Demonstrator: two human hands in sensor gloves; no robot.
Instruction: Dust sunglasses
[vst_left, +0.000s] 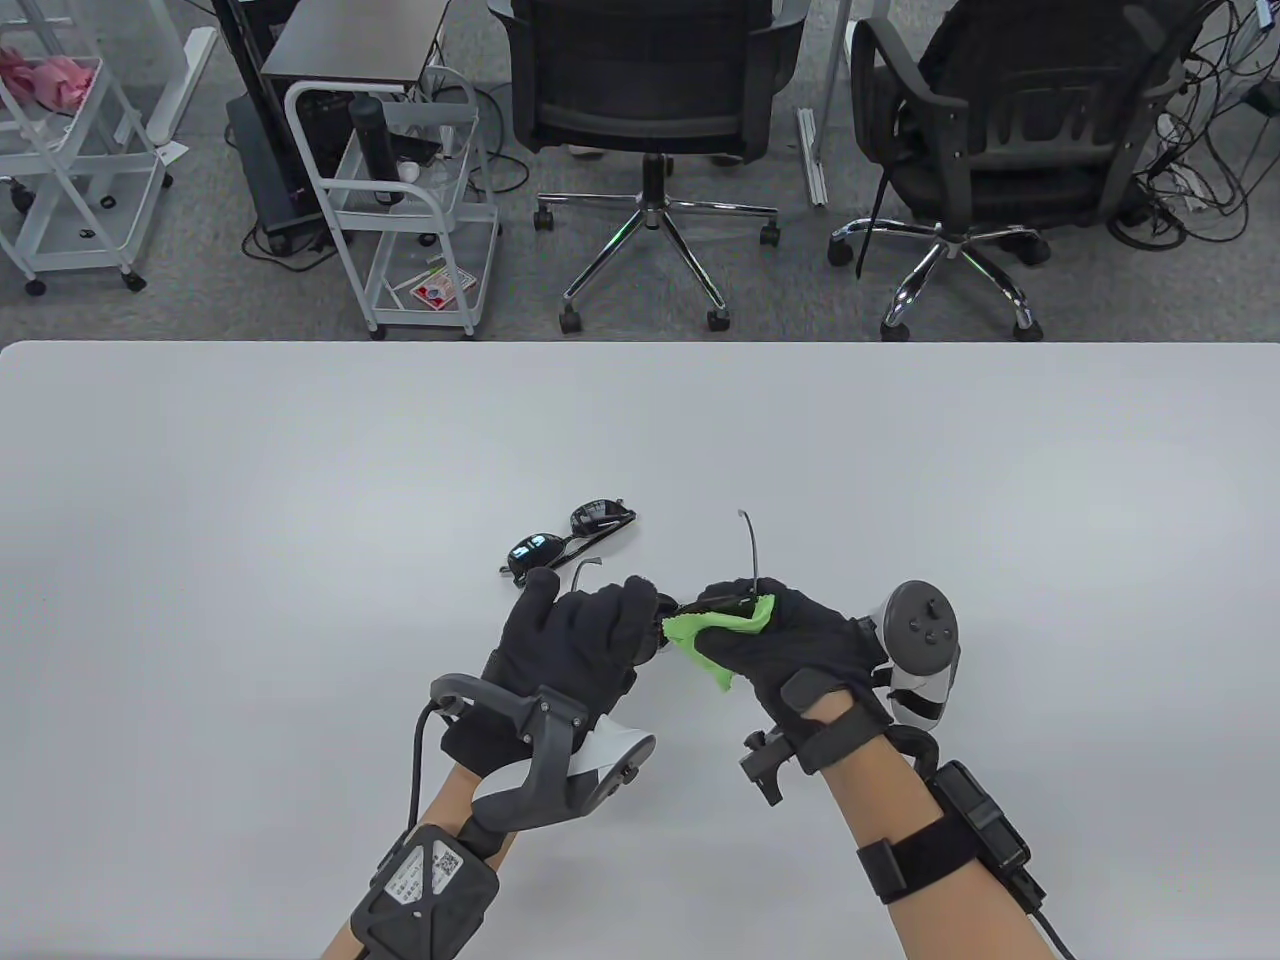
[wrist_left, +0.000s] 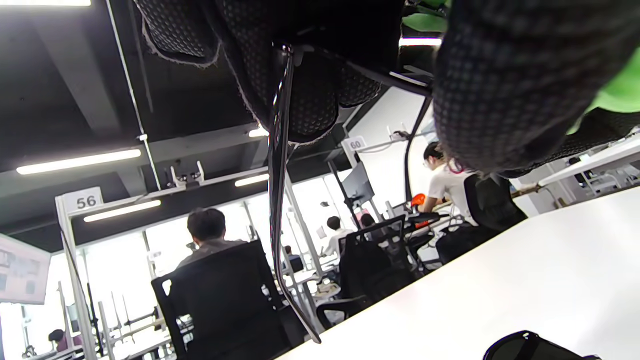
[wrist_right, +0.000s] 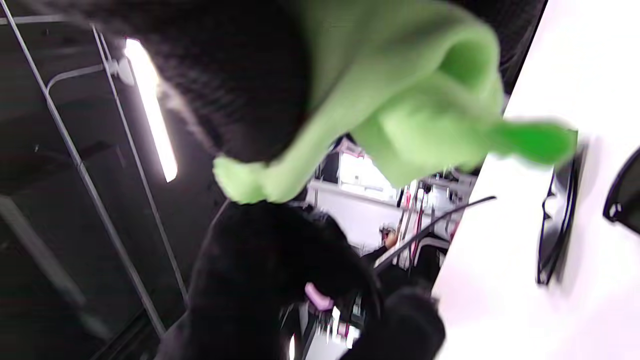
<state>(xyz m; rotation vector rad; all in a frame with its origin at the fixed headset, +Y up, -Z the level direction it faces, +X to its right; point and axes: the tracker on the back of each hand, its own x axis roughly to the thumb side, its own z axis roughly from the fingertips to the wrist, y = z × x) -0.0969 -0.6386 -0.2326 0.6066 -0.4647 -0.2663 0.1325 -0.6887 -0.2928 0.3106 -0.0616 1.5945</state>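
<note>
While the person's left hand (vst_left: 585, 630) grips one end of a thin dark-framed pair of sunglasses (vst_left: 715, 602), fingers curled round the frame, the right hand (vst_left: 790, 640) pinches a small bright green microfibre cloth (vst_left: 715, 632) against the other end. Both hands are closed on their loads; neither is slack. The held pair sits between the hands, lifted just above the plain white table (vst_left: 300, 520), with one slim arm (vst_left: 748, 545) pointing away from the person.

Step in hand, in my judgement: wiping of the held pair, at the lens or the front of the frame; the cloth hides the contact, so which surface is being rubbed cannot be told. The next move calls for a steady left-hand hold while the cloth passes across the rest of the lens and then the arms, with light pressure so the thin frame does not twist.

Count: two pairs of sunglasses, the second a black glossy-lensed folded pair (vst_left: 570, 540) lying on the table just beyond the left hand; one cloth; two gloved hands.
</note>
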